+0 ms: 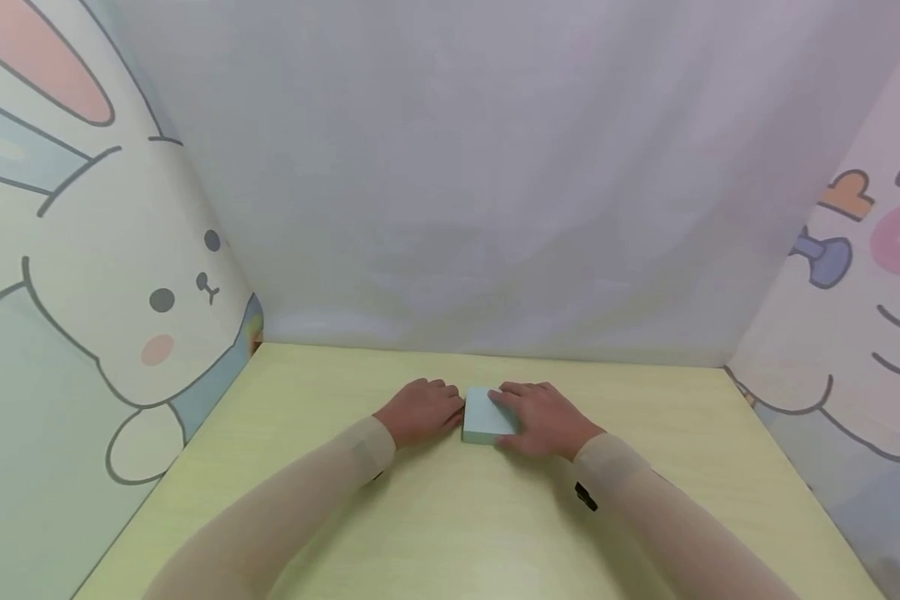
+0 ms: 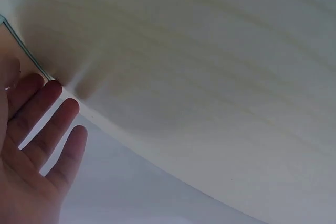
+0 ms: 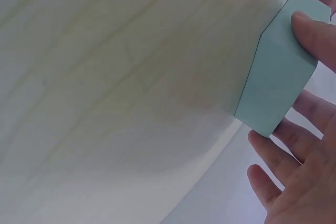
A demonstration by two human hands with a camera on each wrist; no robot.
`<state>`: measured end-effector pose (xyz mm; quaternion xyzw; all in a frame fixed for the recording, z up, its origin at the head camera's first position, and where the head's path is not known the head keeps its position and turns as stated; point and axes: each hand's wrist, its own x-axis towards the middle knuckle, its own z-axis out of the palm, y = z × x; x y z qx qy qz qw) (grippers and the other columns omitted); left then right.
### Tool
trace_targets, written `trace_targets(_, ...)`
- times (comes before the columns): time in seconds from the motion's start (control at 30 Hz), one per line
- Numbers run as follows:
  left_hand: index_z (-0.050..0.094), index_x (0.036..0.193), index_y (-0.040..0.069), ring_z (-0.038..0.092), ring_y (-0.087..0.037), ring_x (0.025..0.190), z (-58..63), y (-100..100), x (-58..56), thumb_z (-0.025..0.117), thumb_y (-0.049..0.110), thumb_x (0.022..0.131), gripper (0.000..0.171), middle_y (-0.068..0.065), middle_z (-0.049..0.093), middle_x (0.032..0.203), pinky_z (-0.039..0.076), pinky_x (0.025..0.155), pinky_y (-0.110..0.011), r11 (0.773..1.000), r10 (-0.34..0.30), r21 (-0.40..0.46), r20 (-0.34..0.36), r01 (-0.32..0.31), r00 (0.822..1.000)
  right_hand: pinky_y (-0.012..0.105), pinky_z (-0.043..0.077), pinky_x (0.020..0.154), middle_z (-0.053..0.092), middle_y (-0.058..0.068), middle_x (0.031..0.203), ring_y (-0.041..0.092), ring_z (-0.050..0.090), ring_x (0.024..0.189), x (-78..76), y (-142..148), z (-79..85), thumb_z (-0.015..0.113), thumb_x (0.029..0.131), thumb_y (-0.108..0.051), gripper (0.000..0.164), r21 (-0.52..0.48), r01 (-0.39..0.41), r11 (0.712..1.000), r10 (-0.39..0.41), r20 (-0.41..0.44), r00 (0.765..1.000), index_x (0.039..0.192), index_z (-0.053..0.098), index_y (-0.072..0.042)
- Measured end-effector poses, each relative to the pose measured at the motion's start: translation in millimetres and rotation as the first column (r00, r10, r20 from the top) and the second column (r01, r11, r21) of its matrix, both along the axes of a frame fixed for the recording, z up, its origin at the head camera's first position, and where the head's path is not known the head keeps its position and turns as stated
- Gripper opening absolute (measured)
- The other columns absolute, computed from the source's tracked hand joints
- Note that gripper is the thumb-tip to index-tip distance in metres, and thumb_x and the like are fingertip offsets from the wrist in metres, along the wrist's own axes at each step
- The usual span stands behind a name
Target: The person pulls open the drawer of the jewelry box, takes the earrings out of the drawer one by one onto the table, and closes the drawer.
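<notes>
A flat, square, pale mint-green box lies on the table, in the middle of the head view. My right hand holds it from the right, its thumb on the near side and its fingers over the top and far side. In the right wrist view, the thumb presses on the box's mint side. At the box's left edge is my left hand, fingertips right at that side. The left wrist view shows those fingers loosely extended, beside a peach-coloured face with a thin teal border.
The pale yellow wood-grain table reaches back to a plain whitish curtain. Cloth walls flank it, with a cartoon rabbit on the left and a pink-cheeked cartoon figure on the right.
</notes>
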<state>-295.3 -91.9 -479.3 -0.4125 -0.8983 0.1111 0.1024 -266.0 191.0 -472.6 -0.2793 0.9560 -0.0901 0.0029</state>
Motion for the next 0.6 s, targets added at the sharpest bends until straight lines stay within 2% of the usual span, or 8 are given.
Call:
trace_targets(0.3, 0.086, 0.114, 0.023, 0.075, -0.017, 0.095, -2.7, 5, -5.4, 0.077, 0.035, 0.117, 0.015, 0.007, 0.084, 0.109, 0.062, 0.076, -0.028, 0.999, -0.047, -0.016, -0.069, 0.046, 0.996, 0.067, 0.052, 0.130, 0.069, 0.020, 0.170, 0.044, 0.070, 0.154, -2.6, -1, -1.4, 0.090, 0.100, -0.044, 0.083, -0.013, -0.011, 1.000, 0.011, 0.007, 1.000, 0.170, 0.063, -0.010)
trace_targets(0.6, 0.089, 0.110, 0.020, 0.073, -0.016, 0.086, 0.8, 12, -4.8, 0.082, 0.026, 0.114, 0.010, 0.006, 0.087, 0.104, 0.065, 0.076, -0.028, 0.998, -0.063, -0.031, -0.053, 0.062, 0.997, 0.068, 0.052, 0.130, 0.069, 0.020, 0.169, 0.043, 0.071, 0.153, -2.6, -1, 0.4, 0.090, 0.100, -0.045, 0.083, -0.013, -0.014, 1.000, 0.015, 0.013, 1.000, 0.170, 0.063, -0.011)
